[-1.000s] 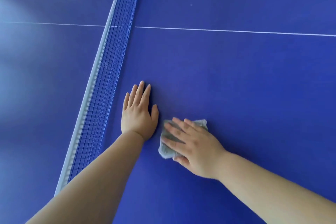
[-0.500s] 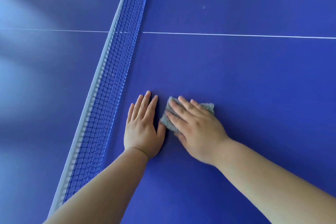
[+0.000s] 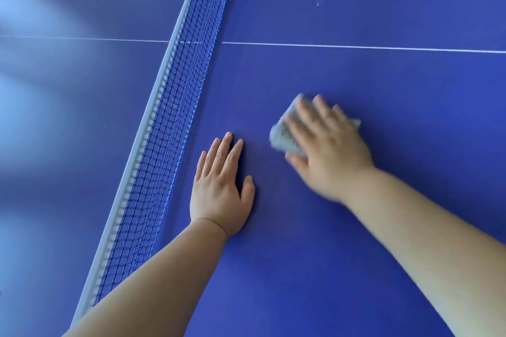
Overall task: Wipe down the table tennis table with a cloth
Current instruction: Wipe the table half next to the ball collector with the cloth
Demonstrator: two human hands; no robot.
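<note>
The blue table tennis table fills the head view. A small grey cloth lies flat on it, right of the net. My right hand presses on the cloth with straight, spread fingers and is motion-blurred; it covers most of the cloth. My left hand lies palm down on the bare table beside the net, fingers straight and together, a hand's width left of the cloth.
The dark blue net with its pale top band runs diagonally from the lower left to the top middle, just left of my left hand. A thin white centre line crosses the table beyond both hands.
My right hand has slid the cloth away from my left hand, to the right and farther across the table. My left hand has stayed flat by the net.
</note>
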